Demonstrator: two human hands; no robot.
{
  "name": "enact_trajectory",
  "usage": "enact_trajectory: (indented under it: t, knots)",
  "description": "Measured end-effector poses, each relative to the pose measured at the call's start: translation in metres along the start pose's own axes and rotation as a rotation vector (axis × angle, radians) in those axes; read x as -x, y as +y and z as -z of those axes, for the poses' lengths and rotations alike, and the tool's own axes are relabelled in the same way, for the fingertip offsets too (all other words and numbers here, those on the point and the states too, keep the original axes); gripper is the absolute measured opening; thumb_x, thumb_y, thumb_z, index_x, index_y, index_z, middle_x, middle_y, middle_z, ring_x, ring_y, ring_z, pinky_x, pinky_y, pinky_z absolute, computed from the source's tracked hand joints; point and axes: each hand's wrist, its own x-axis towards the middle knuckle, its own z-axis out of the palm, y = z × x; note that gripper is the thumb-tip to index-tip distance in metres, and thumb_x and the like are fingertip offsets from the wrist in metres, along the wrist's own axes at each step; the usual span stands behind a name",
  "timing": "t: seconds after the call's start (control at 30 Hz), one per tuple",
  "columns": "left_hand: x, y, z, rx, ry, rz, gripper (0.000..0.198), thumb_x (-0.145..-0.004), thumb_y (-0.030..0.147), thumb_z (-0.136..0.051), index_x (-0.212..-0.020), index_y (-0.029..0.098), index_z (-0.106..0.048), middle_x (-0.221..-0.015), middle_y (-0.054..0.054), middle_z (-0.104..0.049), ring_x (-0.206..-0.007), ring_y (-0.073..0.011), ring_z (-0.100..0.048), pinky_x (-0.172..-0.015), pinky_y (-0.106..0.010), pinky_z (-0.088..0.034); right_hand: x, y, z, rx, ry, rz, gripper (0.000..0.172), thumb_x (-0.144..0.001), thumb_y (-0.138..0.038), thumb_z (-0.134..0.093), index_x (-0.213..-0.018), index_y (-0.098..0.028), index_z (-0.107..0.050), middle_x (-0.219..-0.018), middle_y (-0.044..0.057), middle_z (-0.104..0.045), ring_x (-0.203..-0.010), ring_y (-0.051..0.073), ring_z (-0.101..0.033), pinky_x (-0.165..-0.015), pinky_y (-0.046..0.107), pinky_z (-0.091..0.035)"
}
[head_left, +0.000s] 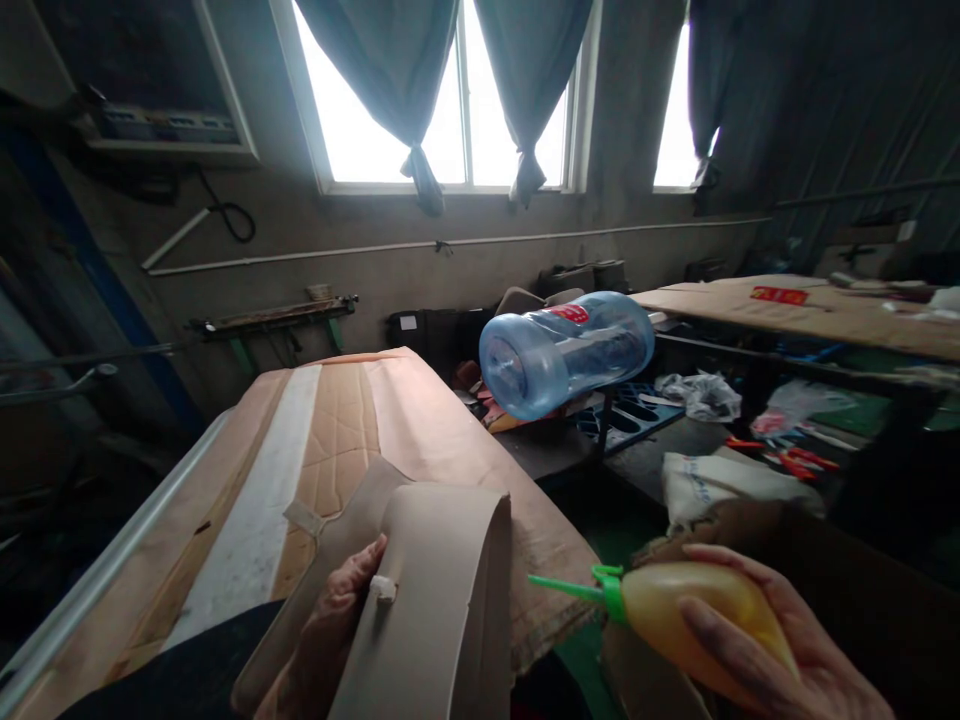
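Note:
My left hand grips a beige folded panel, with the thumb lying along its near face. A small whitish tab stands out from that face. The panel looks like leather or stiff sheet and curves over at its top right. Behind my left fingers lies a second beige flap. My right hand is wrapped round a squeeze bottle of yellowish content. Its green nozzle points left at the panel, a short gap away from it.
A padded work table stretches ahead under the panel. A large blue water jug lies on its side beyond it. At right are a cardboard box, a white bag, red-handled tools and a cardboard-topped table.

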Motion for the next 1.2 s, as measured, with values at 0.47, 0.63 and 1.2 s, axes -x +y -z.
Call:
enact_trajectory:
  t: [0.47,0.63,1.2]
  knots:
    - [-0.021,-0.008,0.029,0.008,0.089,-0.064,0.076,-0.012,0.027,-0.097,-0.083,0.017,-0.07,-0.068,-0.002,-0.071,-0.051,-0.0198,-0.061,-0.046,-0.027,-0.049,-0.027,-0.007,-0.048,0.039,-0.029,0.358,0.048,-0.071,-0.06,-0.069,-0.105,-0.026,-0.061,-0.082,0.001,-0.067,-0.067,0.021,-0.066,-0.056,0.027,-0.056]
    - [-0.027,-0.021,0.031,-0.025,0.159,-0.09,0.071,-0.039,0.049,-0.094,-0.097,0.015,-0.07,-0.068,-0.004,-0.07,-0.053,-0.0229,-0.063,-0.046,-0.03,-0.051,-0.037,-0.011,-0.056,0.05,-0.031,0.364,0.051,-0.07,-0.059,-0.068,-0.103,-0.02,-0.06,-0.079,0.003,-0.067,-0.065,0.021,-0.066,-0.053,0.027,-0.056]
    - [-0.012,-0.018,0.025,-0.012,0.102,-0.198,0.051,-0.047,0.04,-0.093,-0.089,0.016,-0.075,-0.083,-0.008,-0.074,-0.068,-0.0251,-0.069,-0.057,-0.028,-0.056,-0.045,-0.011,-0.056,0.019,-0.089,0.425,0.044,-0.068,-0.055,-0.072,-0.095,-0.022,-0.061,-0.072,0.003,-0.066,-0.058,0.02,-0.064,-0.048,0.026,-0.055]
